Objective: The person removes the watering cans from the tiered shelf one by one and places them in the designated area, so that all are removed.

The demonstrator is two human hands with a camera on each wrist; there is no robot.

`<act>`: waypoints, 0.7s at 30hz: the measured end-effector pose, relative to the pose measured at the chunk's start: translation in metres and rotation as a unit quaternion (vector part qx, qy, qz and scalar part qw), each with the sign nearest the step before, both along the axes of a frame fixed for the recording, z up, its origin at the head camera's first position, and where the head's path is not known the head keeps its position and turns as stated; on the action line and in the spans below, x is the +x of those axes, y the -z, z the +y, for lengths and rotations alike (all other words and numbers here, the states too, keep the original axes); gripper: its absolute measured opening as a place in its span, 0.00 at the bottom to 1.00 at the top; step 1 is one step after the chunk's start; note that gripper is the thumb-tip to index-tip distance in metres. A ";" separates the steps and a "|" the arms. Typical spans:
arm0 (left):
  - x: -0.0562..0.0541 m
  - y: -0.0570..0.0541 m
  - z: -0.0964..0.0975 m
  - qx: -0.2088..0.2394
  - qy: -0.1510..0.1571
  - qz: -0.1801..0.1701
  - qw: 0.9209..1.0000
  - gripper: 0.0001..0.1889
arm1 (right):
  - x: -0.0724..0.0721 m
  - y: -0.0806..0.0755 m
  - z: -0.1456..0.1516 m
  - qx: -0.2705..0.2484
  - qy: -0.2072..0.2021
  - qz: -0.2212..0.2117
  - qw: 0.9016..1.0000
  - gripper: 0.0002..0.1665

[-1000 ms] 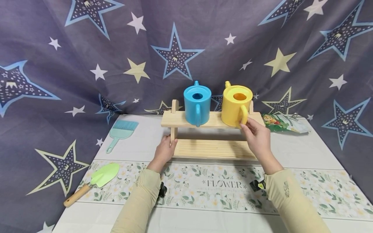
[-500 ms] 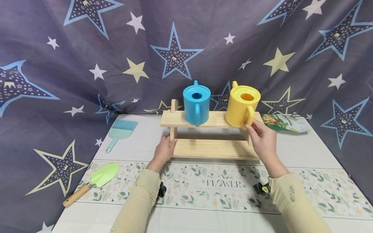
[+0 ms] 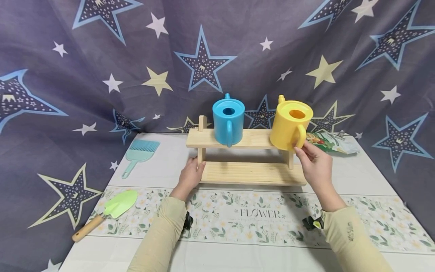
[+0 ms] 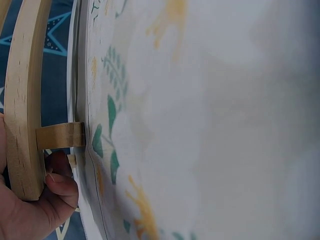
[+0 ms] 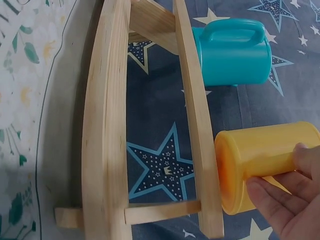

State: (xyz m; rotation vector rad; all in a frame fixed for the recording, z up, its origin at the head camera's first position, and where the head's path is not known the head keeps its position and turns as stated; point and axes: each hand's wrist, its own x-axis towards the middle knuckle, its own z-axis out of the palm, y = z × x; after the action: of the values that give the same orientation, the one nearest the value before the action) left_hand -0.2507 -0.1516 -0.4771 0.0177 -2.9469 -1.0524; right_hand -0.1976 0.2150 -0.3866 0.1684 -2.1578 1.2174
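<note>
One yellow can [image 3: 288, 126]: right end of the upper shelf [image 3: 256, 136], slightly tilted; whether its whole base touches, cannot tell.
Right hand [image 3: 317, 166]: fingers [image 5: 272, 202] clamped on the low end of the yellow can's handle [image 3: 301, 135].
Left hand [image 3: 190, 176]: fingers clamped on the rack [image 3: 290, 160], at the left end of the lower shelf [image 3: 251, 173].
Blue can [image 3: 221, 126]: upright on the upper shelf, left of the yellow can, apart from it.
Brush [image 3: 138, 155]: on the tabletop [image 3: 258, 257], left of the rack.
Trowel [image 3: 119, 204]: on the tabletop, nearer the person than the brush.
Packet [image 3: 344, 145]: behind the right hand, partly hidden.
</note>
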 end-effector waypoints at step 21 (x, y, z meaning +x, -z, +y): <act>-0.001 -0.001 0.000 0.002 0.004 -0.006 1.000 0.27 | 0.019 -0.004 0.030 0.012 0.037 0.007 0.999 0.19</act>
State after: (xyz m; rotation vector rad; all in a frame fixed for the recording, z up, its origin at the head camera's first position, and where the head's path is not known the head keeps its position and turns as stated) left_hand -0.2516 -0.1518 -0.4763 0.0126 -2.9574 -1.0626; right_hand -0.1782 0.2453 -0.3823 0.1070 -2.1489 1.1457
